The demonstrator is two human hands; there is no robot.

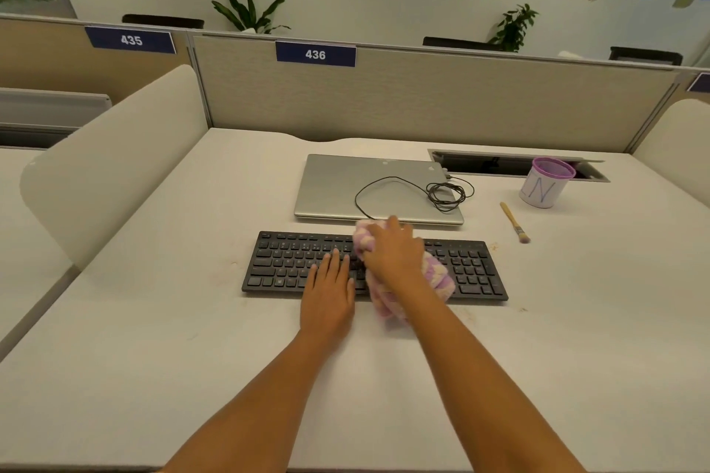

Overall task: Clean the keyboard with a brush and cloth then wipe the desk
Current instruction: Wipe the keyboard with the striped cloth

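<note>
A black keyboard (472, 269) lies across the middle of the white desk (192, 338). My right hand (392, 250) grips a bunched pink, purple and cream cloth (436, 278) and presses it onto the keys at the keyboard's middle. My left hand (328, 290) rests flat on the keys just left of the cloth, fingers straight. A small wooden-handled brush (514, 222) lies on the desk beyond the keyboard's right end, touched by neither hand.
A shut silver laptop (338, 184) sits behind the keyboard with a coiled black cable (445, 192) on its lid. A purple-rimmed cup (545, 182) stands at the back right beside an open cable slot (499, 163). Divider panels enclose the desk at the back and sides.
</note>
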